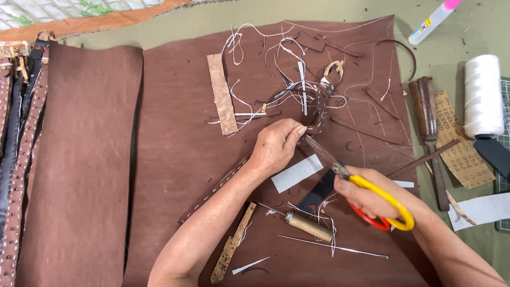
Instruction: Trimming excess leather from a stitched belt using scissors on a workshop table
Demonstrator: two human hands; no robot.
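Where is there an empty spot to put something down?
The wide brown leather sheet is bare between the rolled leather flap and the left hand. It is crowded above the hands, among white thread scraps, and below them by the wooden-handled awl.

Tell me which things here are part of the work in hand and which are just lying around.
In use:
left hand
stitched leather strap
right hand
scissors

Lying about:
thread spool
glue bottle
wooden-handled awl
long needle
chisel
sandpaper
cork strip
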